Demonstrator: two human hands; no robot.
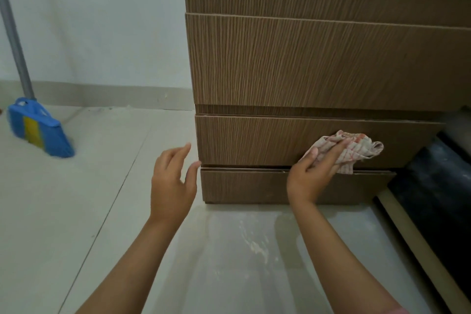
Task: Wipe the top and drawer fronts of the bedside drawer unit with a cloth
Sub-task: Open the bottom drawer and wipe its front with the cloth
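Brown wood-grain drawer unit (318, 58); the right hand (312, 173) presses a crumpled checked cloth (349, 150) flat against a lower drawer front (254, 140); the left hand (173, 181) hovers spread, empty.

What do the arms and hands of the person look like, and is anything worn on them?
Both forearms are bare. The left hand and right hand show no gloves, rings or watch. Only a pink sleeve edge appears on the right arm, at the bottom of the picture.
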